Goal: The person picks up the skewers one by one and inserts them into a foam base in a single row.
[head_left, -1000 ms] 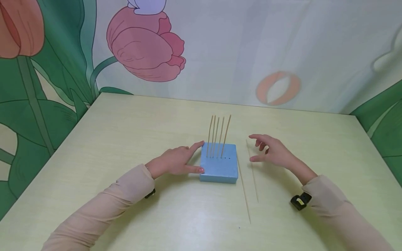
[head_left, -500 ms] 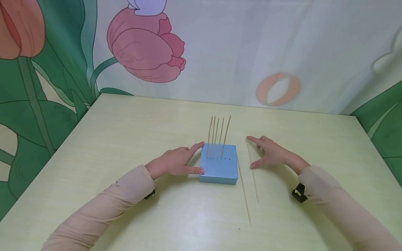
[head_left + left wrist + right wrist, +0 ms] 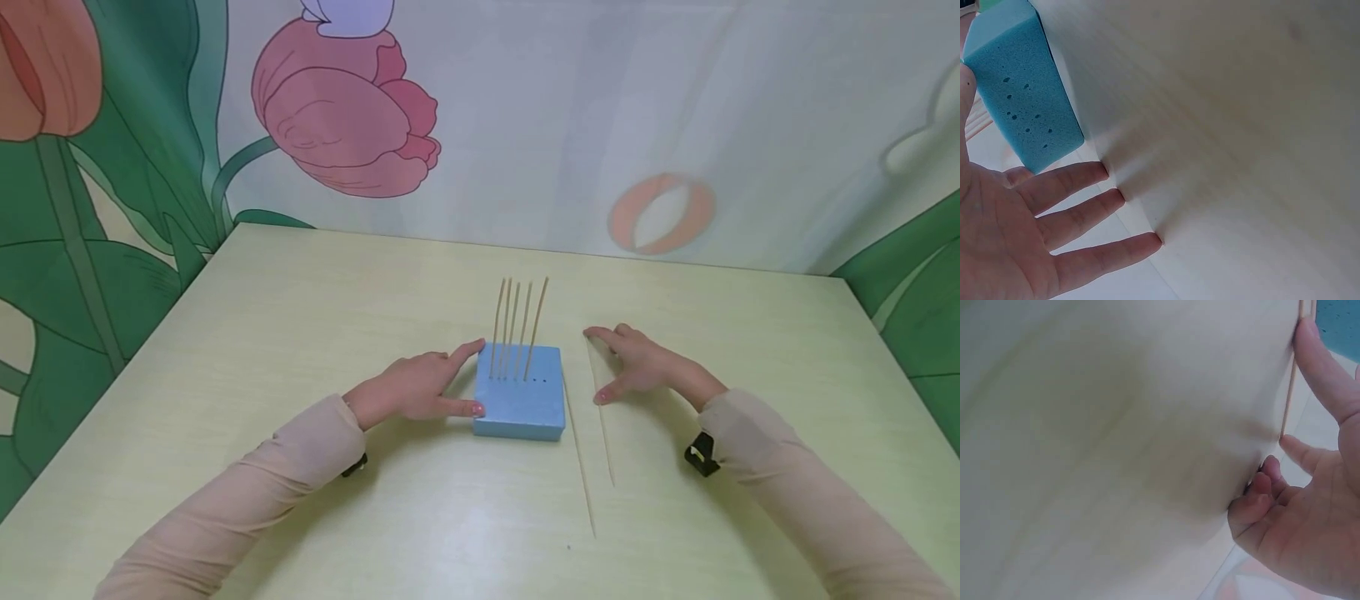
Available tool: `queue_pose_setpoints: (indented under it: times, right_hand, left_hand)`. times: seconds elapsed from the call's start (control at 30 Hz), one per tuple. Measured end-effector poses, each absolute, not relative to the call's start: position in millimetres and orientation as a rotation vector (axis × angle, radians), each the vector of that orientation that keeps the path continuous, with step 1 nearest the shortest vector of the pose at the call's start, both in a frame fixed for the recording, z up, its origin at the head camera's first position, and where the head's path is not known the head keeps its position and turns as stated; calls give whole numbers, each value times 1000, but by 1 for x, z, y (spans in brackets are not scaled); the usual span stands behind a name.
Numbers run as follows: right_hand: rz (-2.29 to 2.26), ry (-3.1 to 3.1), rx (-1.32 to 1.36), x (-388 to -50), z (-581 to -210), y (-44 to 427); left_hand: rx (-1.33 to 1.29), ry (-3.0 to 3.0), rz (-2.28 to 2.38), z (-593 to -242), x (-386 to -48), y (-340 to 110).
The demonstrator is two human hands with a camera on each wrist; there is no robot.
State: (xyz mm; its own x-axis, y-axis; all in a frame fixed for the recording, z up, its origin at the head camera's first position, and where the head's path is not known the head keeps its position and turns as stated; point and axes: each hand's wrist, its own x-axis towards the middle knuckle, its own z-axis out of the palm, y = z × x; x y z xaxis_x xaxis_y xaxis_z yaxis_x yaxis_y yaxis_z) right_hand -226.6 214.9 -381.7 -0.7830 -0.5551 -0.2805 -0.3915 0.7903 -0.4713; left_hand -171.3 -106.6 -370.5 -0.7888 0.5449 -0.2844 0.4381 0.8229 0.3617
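In the head view a blue foam block (image 3: pixel 519 410) lies on the table with several thin wooden sticks standing in a row of holes. Two small holes show to the right of the row. My left hand (image 3: pixel 423 387) touches the block's left side, index fingertip at the far corner and thumb near the front. Its other fingers reach straight to the table in the left wrist view. My right hand (image 3: pixel 637 358) touches a loose stick (image 3: pixel 606 446) on the table, index fingertip at its far end, thumb farther along. The remaining right fingers bend inward in the right wrist view.
A second loose stick (image 3: pixel 580 467) lies beside the block's right side, its near end pointing toward me. Behind the pale table (image 3: pixel 360 283) hangs a curtain (image 3: pixel 525 125) printed with flowers and leaves.
My right hand has moved left and down onto the loose stick, its index finger and thumb now touching it. The left hand and the block have stayed in place.
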Motion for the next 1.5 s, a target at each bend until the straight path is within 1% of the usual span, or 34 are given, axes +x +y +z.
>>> queue_pose_setpoints:
  times: [0.1,0.33,0.47,0.57,0.73,0.87,1.13,1.3,1.5]
  right_hand:
    - [-592,2571,-718,-230,-383,212]
    - [-745,2513,-619,-231,-383,211]
    - [-839,2497,-636,-230,-381,214]
    - [-971,2445,-642,-227,-379,219]
    - [-1259,2267,-580,-219,-373,226]
    - [-1385,2241,-564,-212,-369,229]
    - [-1379,2405,-709,-197,-354,225]
    - [-1394,2489,-755,-188,-341,217]
    - [-1459,2594,-911,-178,-326,208]
  left_hand:
    - [732,2627,392,-370,-171,-107]
    - [736,2623,392,-369,-171,-107]
    - [737,2628,396,-370,-171,-107]
    - [741,2627,399,-371,-171,-107]
    - [744,2630,396,-372,-170,-107]
    - [745,2632,391,-371,-171,-107]
    - [737,2632,388,-371,-172,-108]
    - [745,2629,395,-370,-171,-108]
    - [744,2625,400,-370,-171,-108]
